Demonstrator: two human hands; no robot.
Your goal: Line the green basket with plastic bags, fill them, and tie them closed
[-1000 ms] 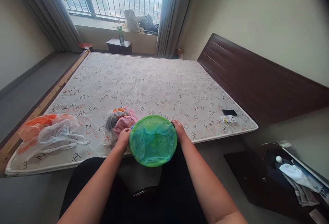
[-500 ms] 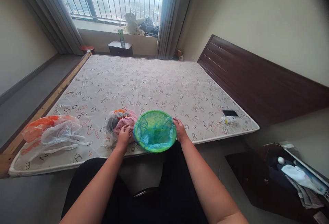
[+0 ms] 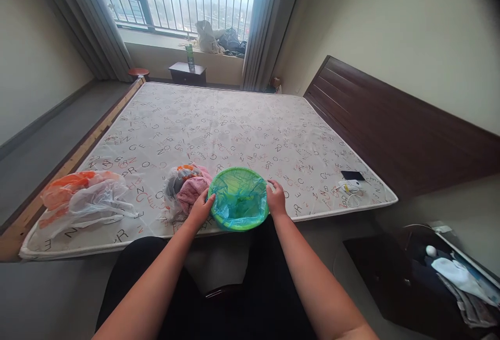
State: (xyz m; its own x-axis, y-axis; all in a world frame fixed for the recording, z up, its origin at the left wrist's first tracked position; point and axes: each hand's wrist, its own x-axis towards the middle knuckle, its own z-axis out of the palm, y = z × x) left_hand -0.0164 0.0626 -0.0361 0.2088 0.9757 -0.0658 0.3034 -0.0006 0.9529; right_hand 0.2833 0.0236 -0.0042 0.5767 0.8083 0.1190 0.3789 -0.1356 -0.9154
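Note:
A round green trash bin [image 3: 239, 174] lined with a thin blue-green plastic bag [image 3: 240, 210] is above my lap at the mattress's near edge. Its opening faces up toward me. My left hand [image 3: 202, 209] is closed on the left side of the rim, thumb on top. On the opposite side my right hand [image 3: 276, 198] grips the rim and the liner's edge; some of its fingers are hidden behind. Just beyond my left hand lie a pink cloth [image 3: 192, 191] and a clear plastic bag [image 3: 171, 191] with grey and orange contents.
A mattress [image 3: 219, 121] printed with letters spreads ahead. On it are an orange-and-white plastic bag [image 3: 88, 197] at left and a black phone [image 3: 352, 175] with a white cable device [image 3: 350, 186] at right. A dark nightstand [image 3: 187, 74] stands near the window.
My left hand has come in against the bin's left rim and closed on it. My right hand stays at the right rim. The view has shifted slightly.

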